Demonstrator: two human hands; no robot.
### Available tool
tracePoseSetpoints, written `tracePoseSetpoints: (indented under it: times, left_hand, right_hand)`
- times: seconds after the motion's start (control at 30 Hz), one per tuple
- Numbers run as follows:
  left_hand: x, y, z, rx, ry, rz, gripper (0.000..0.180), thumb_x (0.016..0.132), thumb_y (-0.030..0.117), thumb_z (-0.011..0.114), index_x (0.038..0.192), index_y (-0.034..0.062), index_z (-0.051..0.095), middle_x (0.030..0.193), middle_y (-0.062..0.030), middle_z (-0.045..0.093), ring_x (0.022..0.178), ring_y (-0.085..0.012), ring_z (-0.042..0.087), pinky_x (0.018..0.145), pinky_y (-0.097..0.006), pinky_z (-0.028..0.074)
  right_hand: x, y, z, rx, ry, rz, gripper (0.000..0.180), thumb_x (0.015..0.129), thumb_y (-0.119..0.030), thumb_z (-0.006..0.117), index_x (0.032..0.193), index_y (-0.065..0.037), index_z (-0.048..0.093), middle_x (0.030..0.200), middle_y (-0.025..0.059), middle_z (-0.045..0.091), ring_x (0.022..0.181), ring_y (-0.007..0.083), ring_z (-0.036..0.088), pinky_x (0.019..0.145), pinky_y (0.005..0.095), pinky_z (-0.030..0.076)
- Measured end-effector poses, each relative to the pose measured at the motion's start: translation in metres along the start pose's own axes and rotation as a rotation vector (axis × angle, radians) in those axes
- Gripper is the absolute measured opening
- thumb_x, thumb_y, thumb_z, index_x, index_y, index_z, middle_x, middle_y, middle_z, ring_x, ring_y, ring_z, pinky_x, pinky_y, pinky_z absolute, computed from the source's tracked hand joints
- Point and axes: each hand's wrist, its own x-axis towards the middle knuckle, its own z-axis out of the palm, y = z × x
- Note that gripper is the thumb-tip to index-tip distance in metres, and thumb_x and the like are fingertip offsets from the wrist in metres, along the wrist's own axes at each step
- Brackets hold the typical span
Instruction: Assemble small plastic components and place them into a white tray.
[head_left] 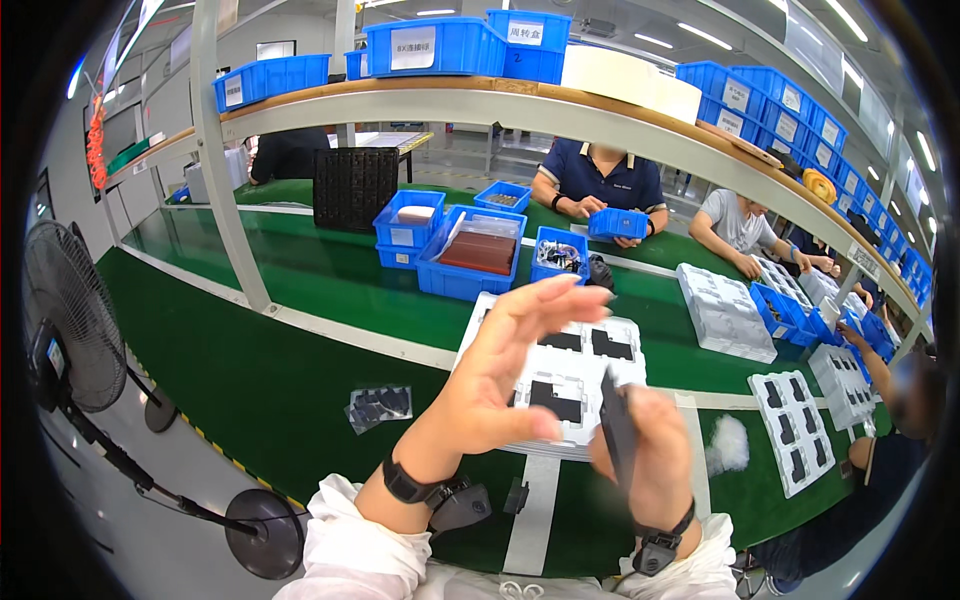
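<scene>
My right hand (655, 450) is closed around a thin, flat black piece (618, 425), held on edge and slightly blurred. Higher up and to its left, my left hand (495, 370) is open, thumb apart from the stretched fingers, with nothing in it. Both hands are over a white moulded tray (628, 375) whose recesses hold several flat black parts (612, 344). My left hand and forearm hide the tray's left part. A small black piece (517, 496) lies on the green tabletop near my left wrist. Further left is a clear bag (380, 406) with dark pieces inside.
Blue bins (470, 255) stand beyond the tray, under a shelf (450, 100) loaded with more bins. Across the table a person (605, 185) holds a blue box. At right are stacked white trays (725, 312), another filled tray (792, 432) and white fluff (728, 445). A fan (75, 315) stands left.
</scene>
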Motion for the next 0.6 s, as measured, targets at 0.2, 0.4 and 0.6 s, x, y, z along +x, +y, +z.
tracePoseSetpoints:
  times: [0.2,0.4,0.6]
  left_hand:
    - [-0.014,-0.004,0.008,-0.362,-0.147,0.015,0.078,0.067,0.002,0.075,0.132,-0.0008,0.032,0.080,-0.0051,0.063,0.080,-0.0139,0.060,0.091,-0.033,0.036]
    - [-0.014,0.019,0.021,0.223,0.113,-0.171,0.044,0.074,0.004,0.071,0.114,0.0018,0.054,0.077,-0.0030,0.063,0.088,-0.0110,0.056,0.086,-0.028,0.037]
    - [-0.010,0.021,0.024,-0.332,0.061,-0.474,0.026,0.072,-0.002,0.068,0.097,-0.0012,0.059,0.103,-0.0119,0.058,0.096,-0.0175,0.056,0.085,-0.031,0.044]
  right_hand:
    - [0.009,0.032,-0.006,0.259,-0.412,0.315,0.038,0.095,-0.031,0.039,0.102,0.004,0.052,0.072,0.0081,0.057,0.061,0.0179,0.057,0.054,0.0283,0.044]
    - [0.008,0.008,-0.009,-0.793,0.060,-0.741,0.039,0.094,-0.029,0.044,0.094,0.006,0.060,0.086,0.0146,0.066,0.077,0.0169,0.063,0.068,0.0262,0.048]
    - [-0.003,0.007,-0.004,-0.884,0.144,-0.710,0.010,0.080,-0.001,0.063,0.087,0.006,0.062,0.071,0.0086,0.066,0.063,0.0085,0.060,0.055,0.0187,0.044]
